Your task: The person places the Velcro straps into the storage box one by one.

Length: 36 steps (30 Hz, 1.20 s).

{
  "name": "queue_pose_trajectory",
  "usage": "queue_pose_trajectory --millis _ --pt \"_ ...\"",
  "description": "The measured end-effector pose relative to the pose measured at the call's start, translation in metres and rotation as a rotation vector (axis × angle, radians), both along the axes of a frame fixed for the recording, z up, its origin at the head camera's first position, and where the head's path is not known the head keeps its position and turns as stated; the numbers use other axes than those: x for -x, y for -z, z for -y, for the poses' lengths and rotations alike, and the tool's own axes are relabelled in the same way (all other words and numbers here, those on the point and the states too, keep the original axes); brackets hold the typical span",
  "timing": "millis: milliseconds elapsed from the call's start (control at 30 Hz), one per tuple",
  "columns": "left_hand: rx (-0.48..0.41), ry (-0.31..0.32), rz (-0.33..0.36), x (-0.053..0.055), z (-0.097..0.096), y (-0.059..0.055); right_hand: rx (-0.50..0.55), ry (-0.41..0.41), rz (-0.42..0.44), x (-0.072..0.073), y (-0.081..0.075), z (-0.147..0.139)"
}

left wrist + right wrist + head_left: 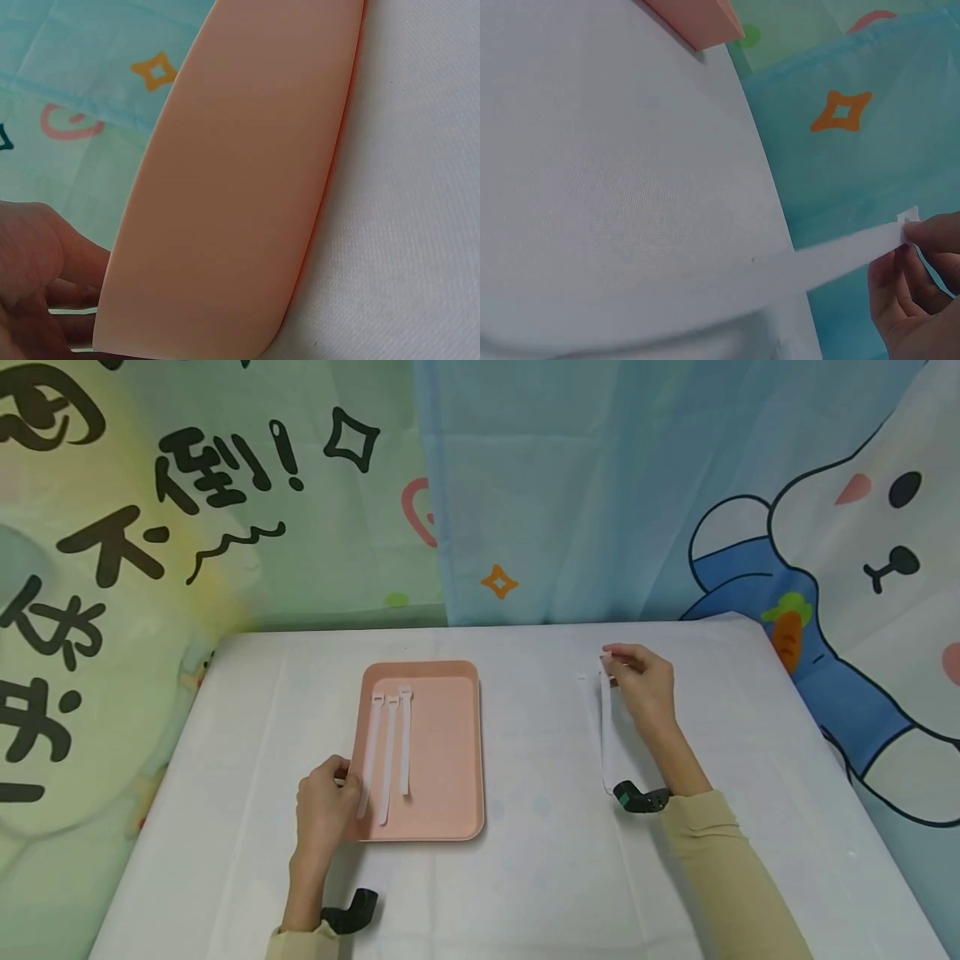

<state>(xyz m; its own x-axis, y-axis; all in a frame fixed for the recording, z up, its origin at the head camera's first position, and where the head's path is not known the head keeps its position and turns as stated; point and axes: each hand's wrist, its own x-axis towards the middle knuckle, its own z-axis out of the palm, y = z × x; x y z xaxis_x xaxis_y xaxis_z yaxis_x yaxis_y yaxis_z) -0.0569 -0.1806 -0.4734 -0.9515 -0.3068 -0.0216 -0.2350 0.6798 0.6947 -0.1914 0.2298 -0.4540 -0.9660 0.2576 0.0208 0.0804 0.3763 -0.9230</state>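
Observation:
A pink tray (446, 752) lies on the table left of centre, with three white straps (389, 760) lengthwise along its left side, each with a small slotted head at the far end. My left hand (325, 802) holds the tray's left edge. In the left wrist view the tray's outer wall (232, 165) hides part of those fingers. Over on the right, my right hand (641, 681) pinches another white strap (605, 727) by its slotted head, between thumb and fingers. The strap hangs down toward the table; in the right wrist view its lower part is blurred.
A white cloth covers the table (540, 877). Behind it hangs a printed curtain (555, 485) with cartoon drawings and lettering. A black wrist camera (351, 912) is on the left wrist and another black camera (641, 797) on the right.

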Motion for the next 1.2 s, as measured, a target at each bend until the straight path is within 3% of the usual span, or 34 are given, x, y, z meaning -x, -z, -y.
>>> queue_pose_trajectory --millis 200,700,1200 --pt "-0.002 -0.005 0.008 0.0 0.0 0.0 0.074 -0.039 -0.026 0.0 -0.004 0.006" --pt "-0.01 -0.007 0.018 0.001 0.001 0.001 0.176 -0.161 0.03 0.005 -0.004 0.041" --pt "-0.017 -0.002 0.003 0.0 0.001 0.001 0.199 -0.274 0.054 0.008 -0.009 0.079"
